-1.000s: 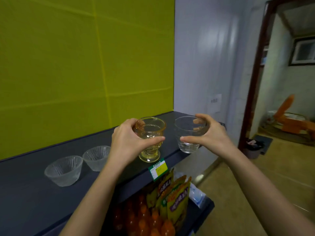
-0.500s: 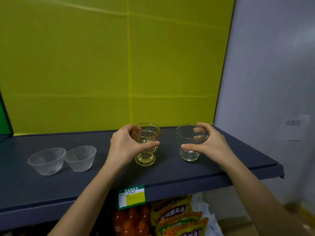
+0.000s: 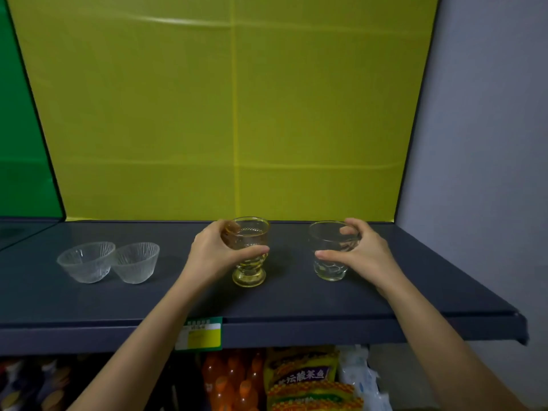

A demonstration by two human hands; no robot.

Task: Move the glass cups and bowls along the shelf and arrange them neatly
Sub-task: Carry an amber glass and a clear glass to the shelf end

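On the dark shelf (image 3: 296, 304) stand two glass cups. My left hand (image 3: 212, 255) is wrapped around the amber footed glass cup (image 3: 248, 264) near the shelf's middle; its foot rests on the shelf. My right hand (image 3: 363, 255) grips the clear glass cup (image 3: 327, 256) further right, thumb in front and fingers behind the rim. Two clear ribbed glass bowls (image 3: 86, 262) (image 3: 136, 262) sit side by side, touching, at the left of the shelf.
A yellow back panel (image 3: 231, 114) rises behind the shelf, with a green panel (image 3: 17, 143) to the left and a grey wall (image 3: 489, 143) to the right. A price tag (image 3: 201, 333) hangs on the shelf's front edge. Orange bottles (image 3: 231, 378) and snack bags (image 3: 305, 378) fill the shelf below.
The view has swung left and now faces the shelf squarely. Both hands keep the same grip on the two cups, which stay in place on the shelf.
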